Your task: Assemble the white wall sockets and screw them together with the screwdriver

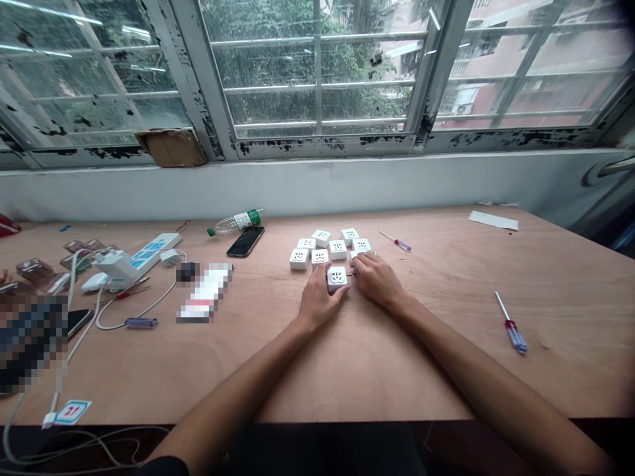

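Several small white wall sockets sit in a cluster on the wooden table. My left hand (318, 299) is closed round the nearest wall socket (337, 277), fingers along its left side and thumb at its front right. That socket lies face up, its holes showing. To its right, my right hand (380, 277) has its fingers curled over another socket (354, 254), which they mostly cover. Behind my hands lie other sockets, among them one at the left (299, 258), one in the middle (338, 248) and one at the back (350, 235).
A small screwdriver (395, 241) lies behind my right hand, a larger screwdriver (512, 330) farther right. To the left are a black phone (246, 241), a plastic bottle (237, 223), a power strip (153, 254) with cables, and another screwdriver handle (141, 323). Windows stand behind.
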`<state>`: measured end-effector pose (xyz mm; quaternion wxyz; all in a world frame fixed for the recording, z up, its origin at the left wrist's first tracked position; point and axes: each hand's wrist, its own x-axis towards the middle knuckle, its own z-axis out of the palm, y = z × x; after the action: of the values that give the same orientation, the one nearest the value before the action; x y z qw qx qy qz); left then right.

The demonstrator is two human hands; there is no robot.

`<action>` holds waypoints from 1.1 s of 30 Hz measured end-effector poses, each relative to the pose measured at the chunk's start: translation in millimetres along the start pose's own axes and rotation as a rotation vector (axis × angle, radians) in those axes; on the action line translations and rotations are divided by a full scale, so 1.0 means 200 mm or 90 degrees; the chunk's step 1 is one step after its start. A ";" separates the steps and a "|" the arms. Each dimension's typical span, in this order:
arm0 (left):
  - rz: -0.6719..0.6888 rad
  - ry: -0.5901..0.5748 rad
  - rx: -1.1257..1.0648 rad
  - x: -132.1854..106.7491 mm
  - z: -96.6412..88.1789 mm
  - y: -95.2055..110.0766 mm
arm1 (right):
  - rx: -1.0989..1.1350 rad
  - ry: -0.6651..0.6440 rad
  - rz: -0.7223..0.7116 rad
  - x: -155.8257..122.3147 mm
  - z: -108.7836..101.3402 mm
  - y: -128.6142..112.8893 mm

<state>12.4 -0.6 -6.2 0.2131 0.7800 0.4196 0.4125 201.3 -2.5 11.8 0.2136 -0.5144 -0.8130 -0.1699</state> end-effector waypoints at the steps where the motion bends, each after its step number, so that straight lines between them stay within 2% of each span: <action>1: 0.001 0.000 -0.004 0.00 0.00 0.00 | -0.001 0.008 -0.015 0.00 0.00 -0.01; 6: 0.004 0.007 -0.018 0.00 0.01 -0.01 | -0.011 -0.003 -0.066 0.00 0.02 -0.04; 11: -0.004 0.011 0.012 0.00 0.00 0.00 | -0.004 -0.078 -0.050 0.01 0.03 -0.07; 14: 0.005 0.009 0.031 -0.01 0.00 0.01 | -0.006 -0.094 -0.045 0.01 0.03 -0.08; 24: 0.015 0.005 0.038 0.00 -0.01 0.03 | -0.024 -0.092 -0.053 0.01 0.03 -0.10; 33: 0.044 0.010 0.033 -0.01 -0.01 0.03 | 0.002 -0.037 -0.063 0.01 0.03 -0.09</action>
<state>13.4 -5.3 -0.8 0.1751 0.7959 0.4050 0.4145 182.8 -5.9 7.0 0.1822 -0.4777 -0.8436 -0.1643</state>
